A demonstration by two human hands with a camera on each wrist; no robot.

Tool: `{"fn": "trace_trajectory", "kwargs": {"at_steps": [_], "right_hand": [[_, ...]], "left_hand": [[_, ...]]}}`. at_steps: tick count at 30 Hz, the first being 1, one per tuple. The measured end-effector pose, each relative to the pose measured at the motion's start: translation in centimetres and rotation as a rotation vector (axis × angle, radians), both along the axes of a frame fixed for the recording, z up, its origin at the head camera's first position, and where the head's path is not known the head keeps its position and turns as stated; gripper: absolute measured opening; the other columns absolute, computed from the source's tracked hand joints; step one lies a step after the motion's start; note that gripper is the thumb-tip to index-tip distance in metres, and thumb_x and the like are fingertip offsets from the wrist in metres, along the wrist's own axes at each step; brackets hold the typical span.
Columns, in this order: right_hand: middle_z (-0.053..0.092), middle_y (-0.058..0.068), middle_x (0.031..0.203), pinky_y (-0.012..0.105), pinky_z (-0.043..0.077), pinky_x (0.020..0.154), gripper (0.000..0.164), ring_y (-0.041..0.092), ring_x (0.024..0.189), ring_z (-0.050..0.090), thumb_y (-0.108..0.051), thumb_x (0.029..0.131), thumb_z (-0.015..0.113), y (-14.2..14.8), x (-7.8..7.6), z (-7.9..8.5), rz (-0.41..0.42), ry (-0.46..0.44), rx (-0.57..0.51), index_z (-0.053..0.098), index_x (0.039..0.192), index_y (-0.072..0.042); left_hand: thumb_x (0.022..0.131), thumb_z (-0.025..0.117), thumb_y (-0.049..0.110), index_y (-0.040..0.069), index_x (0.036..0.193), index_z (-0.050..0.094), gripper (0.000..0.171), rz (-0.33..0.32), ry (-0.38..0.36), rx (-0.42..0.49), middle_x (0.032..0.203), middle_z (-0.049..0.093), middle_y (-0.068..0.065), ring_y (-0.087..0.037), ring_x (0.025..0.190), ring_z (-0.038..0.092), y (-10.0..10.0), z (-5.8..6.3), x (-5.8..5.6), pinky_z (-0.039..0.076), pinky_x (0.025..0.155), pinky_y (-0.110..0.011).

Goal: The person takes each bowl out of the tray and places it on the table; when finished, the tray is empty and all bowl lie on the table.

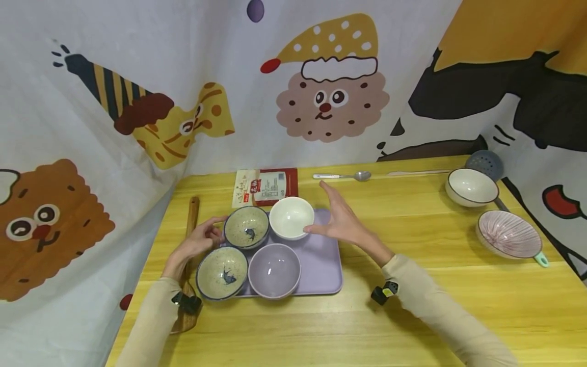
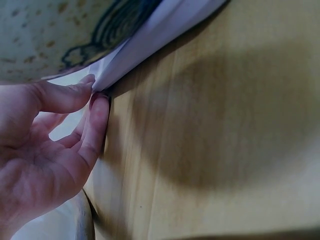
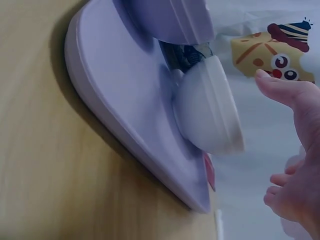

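A purple tray [image 1: 321,275] carries a white bowl [image 1: 292,216], a purple bowl [image 1: 274,272] and two speckled bowls, one at the back [image 1: 246,228] and one in front [image 1: 222,275], each with a blue fish inside. At the tray's left side, my left hand [image 1: 199,244] pinches the rim; the left wrist view has the thumb [image 2: 67,96] above the edge and the fingers below it. My right hand [image 1: 341,219] is spread beside the white bowl, its thumb overlapping the bowl's right rim in the head view. In the right wrist view, that thumb [image 3: 285,90] stands apart from the bowl.
Left of the tray lies a wooden spatula [image 1: 193,209], partly under my left arm. Behind are a red-and-white packet [image 1: 268,186] and a spoon [image 1: 361,176]. On the right stand a dark-rimmed white bowl [image 1: 472,188], a striped pink bowl [image 1: 509,234] and a grey skimmer [image 1: 486,164].
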State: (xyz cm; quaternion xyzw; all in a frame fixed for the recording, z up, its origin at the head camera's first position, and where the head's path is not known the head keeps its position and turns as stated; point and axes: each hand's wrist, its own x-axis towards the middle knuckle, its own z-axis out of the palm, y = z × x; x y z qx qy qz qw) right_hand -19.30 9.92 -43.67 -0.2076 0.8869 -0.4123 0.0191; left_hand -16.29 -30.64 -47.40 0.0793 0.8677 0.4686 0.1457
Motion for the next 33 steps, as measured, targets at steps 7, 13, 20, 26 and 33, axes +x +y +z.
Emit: {"fn": "trace_trajectory", "kwargs": {"at_steps": [7,13,20,26,33], "right_hand": [[0.019,0.019,0.167,0.063,0.024,0.118,0.133,0.039,0.154,0.021,-0.044,0.063,0.095,-1.5,0.0,-1.6,0.069,-0.068,-0.003,0.015,0.162,-0.006],[0.026,0.024,0.163,0.063,0.030,0.116,0.134,0.041,0.148,0.033,-0.036,0.059,0.098,-2.7,-0.2,-2.9,0.121,-0.086,-0.077,0.018,0.161,-0.003],[0.040,0.019,0.157,0.061,0.036,0.113,0.132,0.037,0.139,0.048,-0.035,0.056,0.099,-3.1,-0.7,-4.3,0.117,-0.061,-0.134,0.023,0.160,-0.004],[0.054,0.012,0.147,0.052,0.046,0.107,0.125,0.031,0.130,0.057,-0.034,0.054,0.101,-3.2,-0.8,-5.2,0.109,-0.051,-0.254,0.032,0.156,-0.006],[0.059,0.007,0.141,0.049,0.051,0.102,0.115,0.028,0.124,0.062,-0.034,0.055,0.100,-3.2,-0.3,-5.4,0.054,-0.042,-0.319,0.041,0.152,-0.013]], "left_hand": [[0.081,0.055,-0.015,-0.004,0.152,0.037,0.074,-0.010,-0.003,0.003,0.101,0.059,-0.024,-0.025,0.086,0.057,-0.1,0.2,0.1,0.051,0.070,-0.028],[0.081,0.057,-0.014,-0.003,0.151,0.039,0.073,-0.001,0.000,0.001,0.099,0.059,-0.021,-0.022,0.084,0.057,-0.1,0.1,0.1,0.051,0.070,-0.027],[0.080,0.057,-0.015,-0.004,0.151,0.040,0.074,0.002,-0.001,0.023,0.097,0.060,-0.022,-0.022,0.082,0.058,0.0,-0.1,0.0,0.051,0.069,-0.026],[0.082,0.057,-0.014,-0.004,0.151,0.040,0.072,0.007,-0.002,0.028,0.096,0.061,-0.021,-0.023,0.081,0.059,-0.1,-0.2,-0.1,0.050,0.068,-0.025],[0.082,0.058,-0.012,-0.004,0.151,0.039,0.072,0.000,-0.004,0.025,0.097,0.061,-0.020,-0.022,0.082,0.059,-0.2,-0.2,-0.1,0.051,0.068,-0.026]]}}
